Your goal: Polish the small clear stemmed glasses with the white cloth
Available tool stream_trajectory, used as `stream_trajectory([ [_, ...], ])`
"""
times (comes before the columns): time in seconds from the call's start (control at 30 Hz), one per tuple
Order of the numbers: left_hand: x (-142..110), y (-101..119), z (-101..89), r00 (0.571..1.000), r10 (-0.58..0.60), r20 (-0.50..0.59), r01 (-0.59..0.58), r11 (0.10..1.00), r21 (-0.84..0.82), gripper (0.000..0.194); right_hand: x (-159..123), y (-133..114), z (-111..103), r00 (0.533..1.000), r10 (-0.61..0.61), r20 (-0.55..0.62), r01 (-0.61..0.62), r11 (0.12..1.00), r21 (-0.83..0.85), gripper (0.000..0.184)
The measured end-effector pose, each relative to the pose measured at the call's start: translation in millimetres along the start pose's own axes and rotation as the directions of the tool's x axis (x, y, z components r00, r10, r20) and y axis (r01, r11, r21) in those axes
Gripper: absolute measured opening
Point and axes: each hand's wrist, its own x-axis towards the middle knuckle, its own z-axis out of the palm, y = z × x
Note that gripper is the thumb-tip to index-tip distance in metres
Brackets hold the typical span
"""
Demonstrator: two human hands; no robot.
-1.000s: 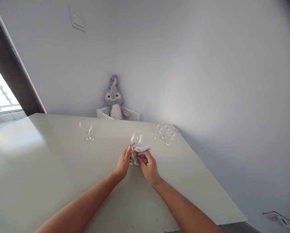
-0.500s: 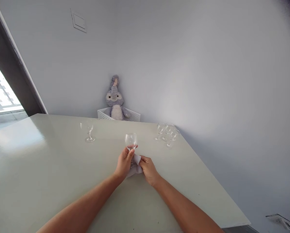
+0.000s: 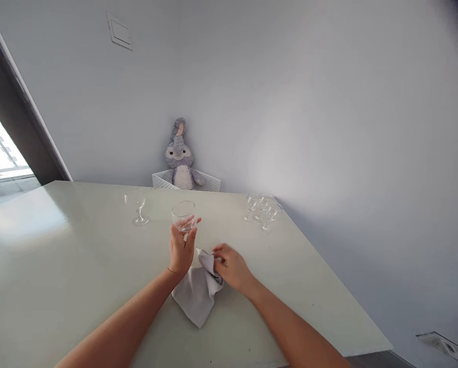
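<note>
My left hand (image 3: pixel 182 250) grips a clear wine glass (image 3: pixel 183 209) low on its bowl, fingers behind it; the stem is mostly hidden by the hand. The glass is held above the table, bowl up. To the right, my right hand (image 3: pixel 231 265) pinches a grey cloth (image 3: pixel 197 296), whose lower part hangs down in a point toward me. The cloth is apart from the glass.
A single stemmed glass (image 3: pixel 140 209) stands on the pale table (image 3: pixel 98 266) at left. Several more glasses (image 3: pixel 265 212) cluster near the right edge by the wall. Behind the table, a plush toy (image 3: pixel 182 163) sits in a white perforated basket (image 3: pixel 211 183).
My left hand has lifted the glass up and left, away from the cloth. The cloth, bunched around the stem before, now hangs unfolded from my right hand.
</note>
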Motion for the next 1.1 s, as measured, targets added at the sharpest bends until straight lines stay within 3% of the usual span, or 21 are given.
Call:
stream_trajectory([
  [0.07,-3.8,3.5,1.5,0.996,0.07,0.054,-0.071,0.997,0.019,0.02,1.9,-1.5,-6.7,0.978,-0.06,-0.202,0.041,0.995,-0.094,0.015],
  [0.1,-8.0,5.7,3.9,0.99,0.091,0.11,-0.095,0.995,0.029,0.02,2.4,-2.7,-8.2,0.97,-0.061,-0.237,0.042,0.996,-0.084,0.017],
  [0.23,-29.4,10.7,19.0,0.923,0.104,0.371,-0.135,0.989,0.059,0.038,2.0,-4.7,-0.5,0.991,-0.111,-0.08,0.117,0.99,0.078,0.02],
  [0.3,-36.0,9.6,25.1,0.902,0.082,0.425,-0.133,0.987,0.09,0.046,3.7,0.3,4.5,0.99,-0.14,-0.029,0.143,0.983,0.112,0.017],
  [0.37,-37.8,6.7,27.6,0.892,0.034,0.45,-0.108,0.984,0.141,0.046,9.0,11.1,2.5,0.994,-0.084,-0.075,0.089,0.994,0.056,0.017],
  [0.43,-36.3,2.5,27.5,0.891,-0.028,0.453,-0.058,0.983,0.175,0.042,17.0,26.9,-8.9,0.979,0.042,-0.198,-0.058,0.996,-0.074,0.023],
  [0.5,-33.9,-2.7,26.6,0.898,-0.102,0.427,0.034,0.986,0.164,0.038,25.0,44.8,-27.3,0.935,0.149,-0.323,-0.216,0.959,-0.183,0.027],
  [0.6,-31.1,-10.9,27.0,0.905,-0.222,0.363,0.193,0.974,0.115,0.031,33.2,68.7,-55.4,0.882,0.214,-0.419,-0.339,0.907,-0.251,0.026],
  [0.73,-29.1,-18.2,28.7,0.895,-0.291,0.339,0.285,0.956,0.07,0.03,40.8,87.2,-72.6,0.838,0.282,-0.467,-0.453,0.836,-0.309,0.025],
  [1.1,-25.5,-22.6,25.7,0.883,-0.364,0.296,0.401,0.913,-0.072,0.03,70.6,95.6,-75.4,0.767,0.429,-0.477,-0.621,0.68,-0.388,0.021],
])
